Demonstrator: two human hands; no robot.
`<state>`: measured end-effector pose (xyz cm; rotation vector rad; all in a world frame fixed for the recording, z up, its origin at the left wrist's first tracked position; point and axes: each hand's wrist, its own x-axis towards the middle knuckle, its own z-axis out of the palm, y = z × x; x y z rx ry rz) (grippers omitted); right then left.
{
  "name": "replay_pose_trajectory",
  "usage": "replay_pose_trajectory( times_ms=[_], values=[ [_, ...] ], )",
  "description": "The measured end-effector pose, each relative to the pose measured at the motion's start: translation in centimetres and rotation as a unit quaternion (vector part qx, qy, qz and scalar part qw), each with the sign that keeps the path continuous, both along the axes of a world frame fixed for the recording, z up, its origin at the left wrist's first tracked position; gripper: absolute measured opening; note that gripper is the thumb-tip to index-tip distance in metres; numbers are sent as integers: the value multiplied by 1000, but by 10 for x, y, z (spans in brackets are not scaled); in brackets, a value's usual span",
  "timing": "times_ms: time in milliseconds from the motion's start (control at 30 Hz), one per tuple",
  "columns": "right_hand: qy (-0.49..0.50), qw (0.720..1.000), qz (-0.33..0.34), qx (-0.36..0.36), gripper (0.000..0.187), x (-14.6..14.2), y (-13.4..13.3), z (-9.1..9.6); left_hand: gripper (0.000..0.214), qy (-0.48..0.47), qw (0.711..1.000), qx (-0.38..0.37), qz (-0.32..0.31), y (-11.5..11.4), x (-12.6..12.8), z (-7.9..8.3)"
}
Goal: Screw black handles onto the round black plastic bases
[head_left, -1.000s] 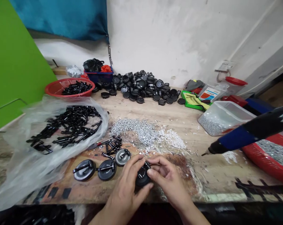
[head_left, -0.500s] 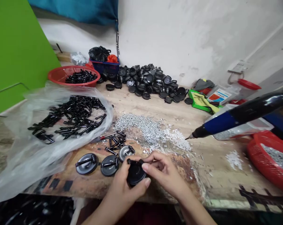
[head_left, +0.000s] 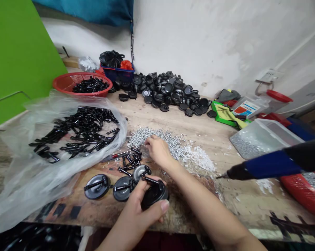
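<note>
Hands apart. Left hand [head_left: 143,198] clamped on black suction cup [head_left: 155,196], two more cups [head_left: 123,188] just beside; right hand [head_left: 159,151] on screw pile [head_left: 157,138]; electric screwdriver [head_left: 267,165] hanging over bench [head_left: 199,120] at right.

Head view | my left hand [head_left: 143,200] grips a black suction cup [head_left: 155,196] | my right hand [head_left: 159,151] touches silver screws [head_left: 157,137] on the wooden bench [head_left: 173,118]

Small assembly workshop [head_left: 157,115], worn wooden workbench [head_left: 183,120], heaped black suction cups [head_left: 168,90], loose screws [head_left: 157,139], electric screwdriver [head_left: 267,165]
</note>
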<state>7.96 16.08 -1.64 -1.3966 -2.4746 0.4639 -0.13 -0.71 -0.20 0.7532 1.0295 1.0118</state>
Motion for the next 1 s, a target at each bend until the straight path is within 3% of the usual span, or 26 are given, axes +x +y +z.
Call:
replay_pose_trajectory(
  times_ms=[200, 367, 533, 700, 867, 933, 1000],
  values=[
    [-102, 994, -3, -32, 14, -17, 24, -15, 39, -22, 1000, -9, 6, 2, -10, 2],
    [-147, 986, -8, -79, 32, -21, 27, -9, 35, -67, 996, -7, 65, 6, -11, 9],
    [-129, 987, -13, -96, 33, -27, 22, -5, 35, -75, 993, -9, 95, 5, -6, 14],
    [-11, 997, -36, -69, 18, -16, 17, -6, 33, -69, 994, 2, 81, 1, -7, 13],
    [164, 985, -44, -22, 29, 19, -14, 18, 33, -90, 993, -19, 69, 0, -6, 14],
    [233, 971, -39, -26, 19, 38, -40, 32, 34, -83, 994, -22, 71, 1, -3, 15],
    [402, 909, -43, -97, 10, 55, -67, 44, 36, -70, 994, -19, 84, 2, 2, 16]
  ],
)
